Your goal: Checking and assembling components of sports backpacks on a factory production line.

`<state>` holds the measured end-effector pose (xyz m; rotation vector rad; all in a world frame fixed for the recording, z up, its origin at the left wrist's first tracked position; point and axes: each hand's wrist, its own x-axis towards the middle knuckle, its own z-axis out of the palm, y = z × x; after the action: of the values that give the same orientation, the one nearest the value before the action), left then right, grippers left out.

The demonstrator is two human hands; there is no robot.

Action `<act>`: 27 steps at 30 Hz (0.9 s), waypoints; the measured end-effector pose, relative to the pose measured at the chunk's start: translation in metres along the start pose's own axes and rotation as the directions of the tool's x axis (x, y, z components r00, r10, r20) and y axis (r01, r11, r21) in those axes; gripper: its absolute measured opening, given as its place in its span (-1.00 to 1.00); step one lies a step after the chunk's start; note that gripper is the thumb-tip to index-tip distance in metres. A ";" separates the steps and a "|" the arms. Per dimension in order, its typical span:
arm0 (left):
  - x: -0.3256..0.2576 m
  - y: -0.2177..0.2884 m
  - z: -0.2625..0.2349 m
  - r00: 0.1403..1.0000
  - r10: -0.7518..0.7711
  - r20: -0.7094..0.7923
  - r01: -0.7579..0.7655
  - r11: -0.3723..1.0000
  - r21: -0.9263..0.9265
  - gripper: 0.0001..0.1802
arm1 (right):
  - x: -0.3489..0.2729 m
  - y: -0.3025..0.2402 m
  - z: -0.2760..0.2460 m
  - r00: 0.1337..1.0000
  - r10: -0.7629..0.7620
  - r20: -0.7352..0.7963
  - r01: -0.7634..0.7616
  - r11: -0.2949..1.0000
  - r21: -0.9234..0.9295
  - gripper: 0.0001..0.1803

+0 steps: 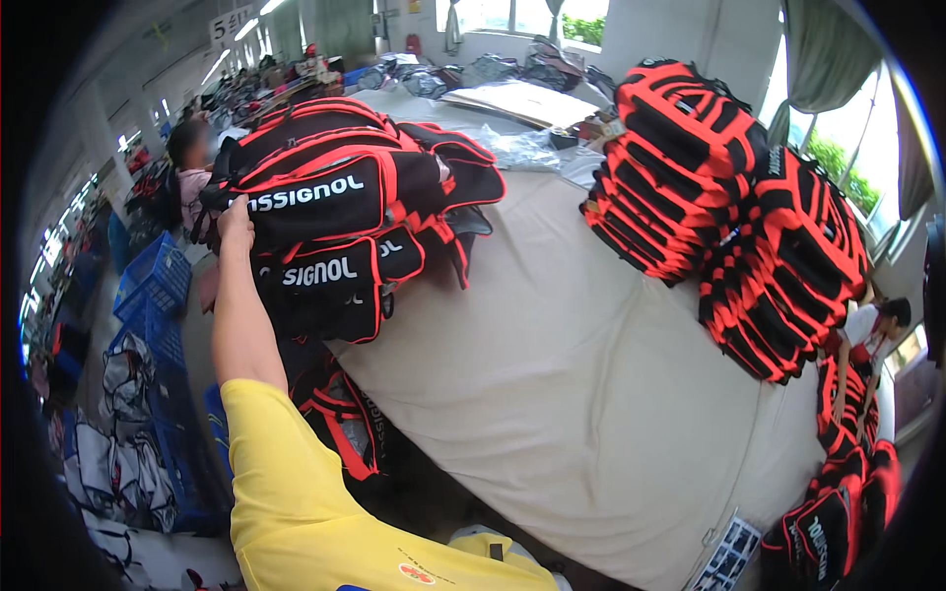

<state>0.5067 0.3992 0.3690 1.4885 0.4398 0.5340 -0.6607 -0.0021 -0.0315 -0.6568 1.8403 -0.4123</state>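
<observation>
My left hand (236,223) reaches out at the far left, the arm stretched from a yellow sleeve. Its fingers are closed on the near left end of a black bag (315,209) with bright red trim and white lettering. This bag lies on its side on top of a pile, at the left edge of a large cloth-covered table (552,325). Beneath it is another black-and-red bag (325,286), partly hidden by the upper one. My right hand is out of view.
Two tall stacks of black-and-red bags (680,167) stand on the table's right side. More bags (828,522) lie at the lower right, near a bending person (867,335). Blue crates (153,276) stand left; another person (192,177) is behind the pile. Below the table edge hangs a bag (345,424).
</observation>
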 end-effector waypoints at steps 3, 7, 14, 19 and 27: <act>-0.075 0.016 0.066 0.959 0.250 0.131 -0.278 0.920 0.276 -0.47 | -0.008 -0.009 0.014 0.999 -0.034 -0.036 0.033 0.999 -0.018 -0.63; -0.226 0.073 0.114 0.733 0.550 0.399 -0.675 0.520 0.524 -0.47 | 0.030 -0.056 0.045 0.992 -0.125 0.035 0.128 0.984 -0.125 -0.78; -0.561 0.099 0.097 0.595 0.718 0.360 -0.797 0.586 0.148 -0.45 | 0.058 -0.154 0.101 0.843 -0.495 0.209 0.537 0.789 -0.299 -0.47; -0.815 -0.004 -0.037 0.088 0.865 0.494 -0.728 0.394 -0.561 -0.74 | 0.051 -0.153 0.076 0.716 -0.629 0.304 0.698 0.660 -0.278 -0.49; -0.897 -0.206 -0.088 -0.329 0.263 0.907 -0.858 0.318 -0.403 -0.10 | -0.018 -0.176 0.016 0.659 -0.630 0.410 0.749 0.500 -0.435 -0.69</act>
<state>-0.2574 -0.0550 0.1158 2.1462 -1.7200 0.0867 -0.5987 -0.1295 0.0762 -1.8478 1.4072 -0.2729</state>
